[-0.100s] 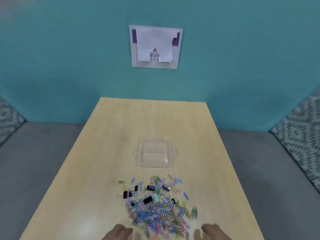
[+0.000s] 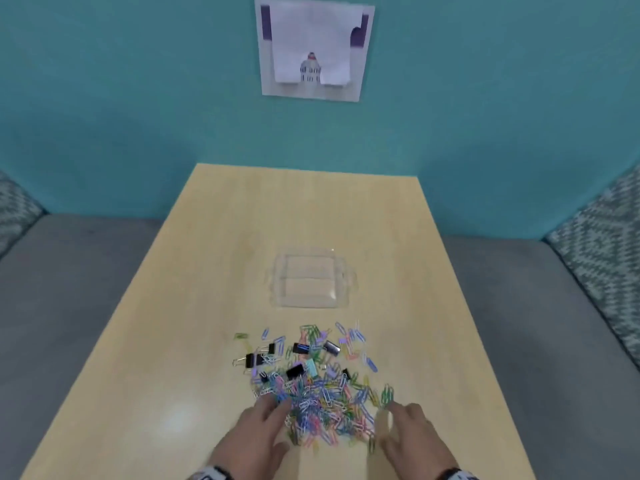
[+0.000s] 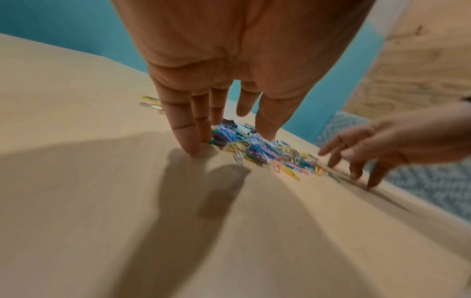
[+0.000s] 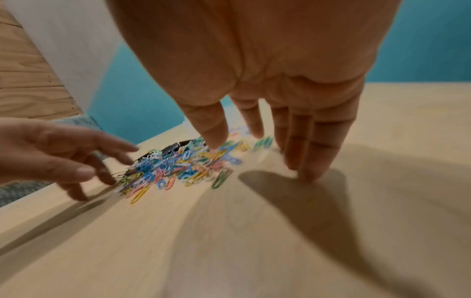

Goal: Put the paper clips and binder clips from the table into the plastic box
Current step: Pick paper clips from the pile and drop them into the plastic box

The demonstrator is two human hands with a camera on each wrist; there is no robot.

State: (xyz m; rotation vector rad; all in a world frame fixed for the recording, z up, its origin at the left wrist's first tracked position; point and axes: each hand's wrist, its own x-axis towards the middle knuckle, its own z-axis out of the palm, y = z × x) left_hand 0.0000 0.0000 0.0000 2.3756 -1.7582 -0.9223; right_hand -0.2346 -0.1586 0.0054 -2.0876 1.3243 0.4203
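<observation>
teal wall (image 2: 138,116) well beyond the fingers, bearing a white paper sheet (image 2: 313,46); grey floor (image 2: 69,289) to either side; patterned fabric (image 2: 602,251) far right of them.

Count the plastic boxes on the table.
1: the clear plastic box stands open and empty at mid-table, just beyond the clip pile. Neither wrist view shows it; nothing suggests a hidden second.

Bright light from overhead: my hands (image 3: 229,60) cast soft shadows toward me on the surface (image 3: 76,201); wrist views blur and bend at their edges.
</observation>
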